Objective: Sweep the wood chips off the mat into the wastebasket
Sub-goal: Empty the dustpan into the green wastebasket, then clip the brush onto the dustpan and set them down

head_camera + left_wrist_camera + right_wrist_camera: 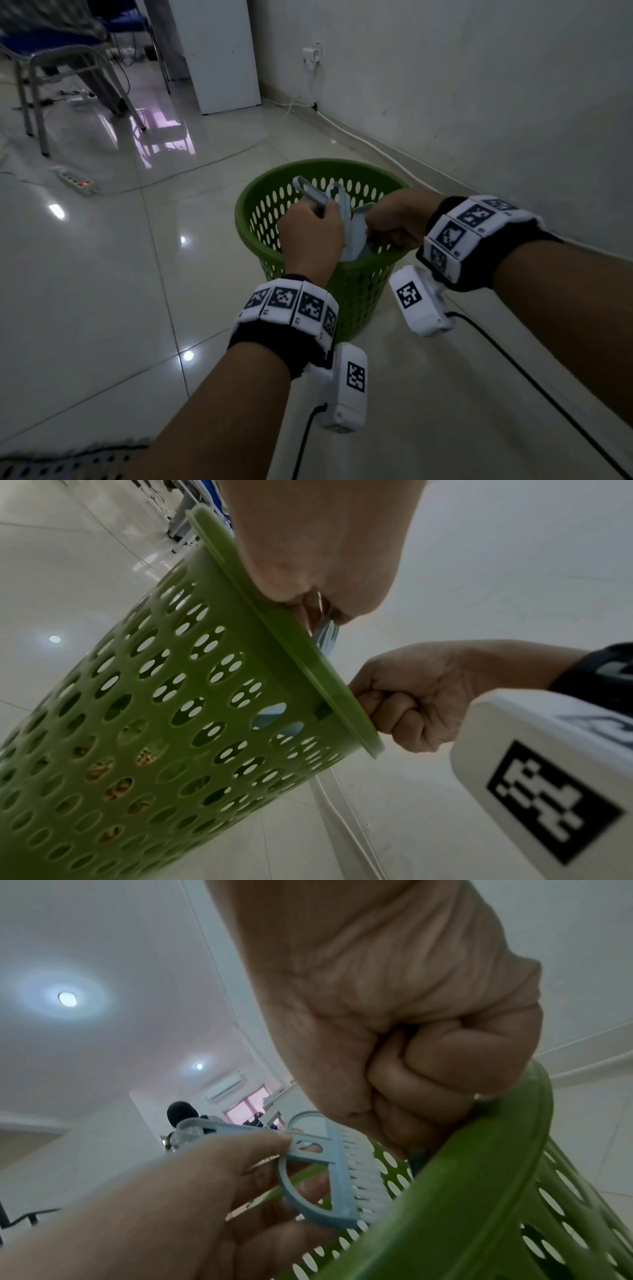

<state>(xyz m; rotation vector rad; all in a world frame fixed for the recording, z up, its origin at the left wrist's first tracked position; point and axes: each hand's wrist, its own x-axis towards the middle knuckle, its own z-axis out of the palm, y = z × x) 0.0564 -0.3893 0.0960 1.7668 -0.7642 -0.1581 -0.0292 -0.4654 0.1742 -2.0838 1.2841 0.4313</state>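
Emptying step: left hand [310, 228] grips brush [334, 1171] & dustpan [356, 236] over wastebasket [363, 291], right hand [397, 219] fisted on rim; next, tip pan clear.

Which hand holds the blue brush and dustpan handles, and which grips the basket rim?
The left hand holds the brush and dustpan handles; the right hand is fisted on the green wastebasket rim.

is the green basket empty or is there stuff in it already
Not empty. Through the side holes of the wastebasket, the left wrist view shows tan wood chips lying in its lower part.
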